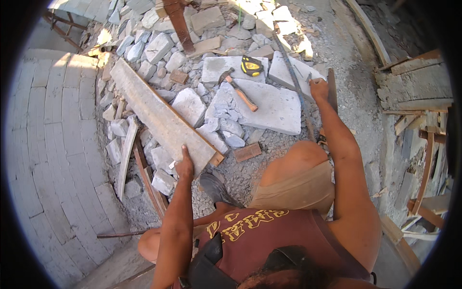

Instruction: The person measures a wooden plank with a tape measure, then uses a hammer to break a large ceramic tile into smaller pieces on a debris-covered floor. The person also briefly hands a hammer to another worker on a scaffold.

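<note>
A long grey-faced wooden plank (159,118) lies slantwise over the rubble on the left, its near end by my feet. Around the edge of that end my left hand (184,167) is closed, thumb flat on the upper face and the other fingers mostly hidden. My right hand (318,89) is a fist at the right end of a pale slab (288,72); a small thin thing shows at its fingers, too small to name. Close beside that fist stands a narrow brown piece (332,89). A hammer (239,90) and a yellow-black tape measure (251,66) rest on slabs between my hands.
Broken concrete (189,107) and stones cover the ground ahead. A dark metal bar (294,79) crosses the slabs. Grey block wall (53,144) bounds the left; timber and concrete formwork (414,84) stands at the right. A brown post (179,26) rises from the rubble.
</note>
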Motion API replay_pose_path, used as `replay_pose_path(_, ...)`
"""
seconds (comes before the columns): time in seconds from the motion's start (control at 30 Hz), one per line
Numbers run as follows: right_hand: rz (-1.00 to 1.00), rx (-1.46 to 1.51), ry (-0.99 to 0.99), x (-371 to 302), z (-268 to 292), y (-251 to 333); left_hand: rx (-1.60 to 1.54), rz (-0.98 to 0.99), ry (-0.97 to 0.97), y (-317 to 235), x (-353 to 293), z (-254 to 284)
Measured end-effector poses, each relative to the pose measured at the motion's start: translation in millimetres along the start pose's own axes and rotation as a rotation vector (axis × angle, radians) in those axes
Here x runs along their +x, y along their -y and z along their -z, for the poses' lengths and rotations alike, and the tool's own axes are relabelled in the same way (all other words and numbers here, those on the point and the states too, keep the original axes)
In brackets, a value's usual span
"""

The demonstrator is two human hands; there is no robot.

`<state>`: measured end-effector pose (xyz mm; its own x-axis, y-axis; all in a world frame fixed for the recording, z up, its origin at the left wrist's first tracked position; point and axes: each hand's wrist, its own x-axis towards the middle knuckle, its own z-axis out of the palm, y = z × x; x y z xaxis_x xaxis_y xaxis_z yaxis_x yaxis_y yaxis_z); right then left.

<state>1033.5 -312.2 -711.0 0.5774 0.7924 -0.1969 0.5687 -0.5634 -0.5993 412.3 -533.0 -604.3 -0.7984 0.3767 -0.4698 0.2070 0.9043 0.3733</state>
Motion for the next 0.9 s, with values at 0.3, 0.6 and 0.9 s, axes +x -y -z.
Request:
replay_pose_path(0.3, -0.177, -0.062, 0.112, 50, -19, -9, -0.188, -0.049, 0.050, 65, -98, -11)
replay_pose_path(0.6, -0.351, 0.228, 0.264, 43, -1, 22, -0.213, 0.004, 0.095, 80, -124, -33)
replay_pose_path(0.9, -0.433, 0.295, 0.278, 63, -14, 13, -0.198, 0.040, 0.071, 47, -110, -19)
